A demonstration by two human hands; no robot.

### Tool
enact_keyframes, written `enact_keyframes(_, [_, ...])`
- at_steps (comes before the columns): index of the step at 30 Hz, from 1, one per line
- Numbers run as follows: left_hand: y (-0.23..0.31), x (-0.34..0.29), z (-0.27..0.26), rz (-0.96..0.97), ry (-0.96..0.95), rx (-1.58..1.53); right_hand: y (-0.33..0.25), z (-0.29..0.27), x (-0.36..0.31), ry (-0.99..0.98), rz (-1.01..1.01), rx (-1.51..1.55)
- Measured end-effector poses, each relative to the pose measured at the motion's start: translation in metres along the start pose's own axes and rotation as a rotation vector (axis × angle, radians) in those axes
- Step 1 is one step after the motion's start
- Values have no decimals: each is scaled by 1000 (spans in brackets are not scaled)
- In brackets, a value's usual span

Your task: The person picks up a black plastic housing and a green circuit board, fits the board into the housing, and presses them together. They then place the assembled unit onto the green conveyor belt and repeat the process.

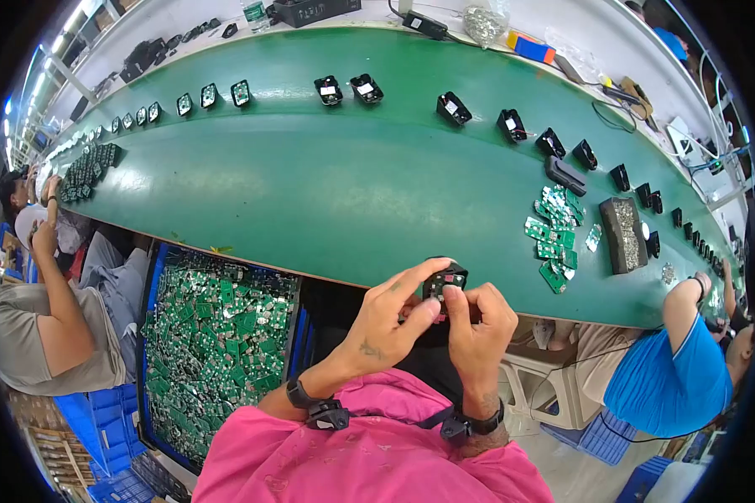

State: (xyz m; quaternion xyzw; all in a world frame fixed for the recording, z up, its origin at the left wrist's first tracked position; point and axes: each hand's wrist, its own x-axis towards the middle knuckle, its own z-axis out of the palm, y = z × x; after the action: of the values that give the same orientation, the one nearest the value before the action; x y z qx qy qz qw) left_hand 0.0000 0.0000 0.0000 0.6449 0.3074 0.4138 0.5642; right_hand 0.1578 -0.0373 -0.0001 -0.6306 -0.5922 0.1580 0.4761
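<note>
Grip closed around a small black casing, the left hand curls along its side while the right hand sets a thumb against its face, a two-handed hold that seems meant to steady the piece at the near edge of the green worktop. Loose green circuit boards lie heaped to the right, apparently for easy reach. More black casings line the far side, the most distant too small to make out. Hands hide the held casing's underside; its reddish detail defies identification.
</note>
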Motion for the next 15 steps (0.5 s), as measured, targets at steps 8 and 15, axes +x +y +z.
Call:
enact_keyframes(8, [-20, 8, 22, -31, 278, 188, 3, 28, 1, 29, 73, 134])
enact_keyframes(15, [-6, 12, 18, -96, 233, 244, 3, 28, 4, -20, 66, 76])
